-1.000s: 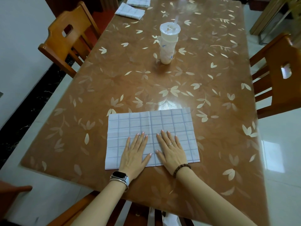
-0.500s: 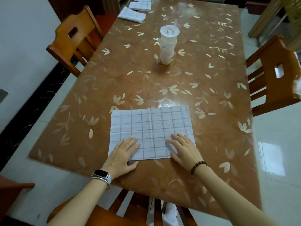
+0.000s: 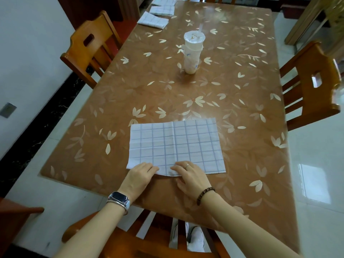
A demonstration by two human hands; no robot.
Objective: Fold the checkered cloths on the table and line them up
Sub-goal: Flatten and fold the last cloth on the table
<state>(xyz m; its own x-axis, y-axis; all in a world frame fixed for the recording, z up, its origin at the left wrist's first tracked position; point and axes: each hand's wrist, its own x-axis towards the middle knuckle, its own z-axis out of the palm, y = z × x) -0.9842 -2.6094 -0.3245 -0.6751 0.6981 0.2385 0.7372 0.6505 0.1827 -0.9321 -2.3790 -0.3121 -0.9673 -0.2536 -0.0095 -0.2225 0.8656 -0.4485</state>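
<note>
From the head view, the checkered cloth (image 3: 175, 146) lies flat by the near edge of the desk (image 3: 242, 108), a centre crease showing; the left hand (image 3: 138, 176) and right hand (image 3: 189, 175) meet at its near hem, each grip clamped on that hem, thumbs hidden; it looks light, limp and apt to slide on the glossy top, so corners suit better than the middle; folded cloths (image 3: 153, 20) line the far left corner
</note>
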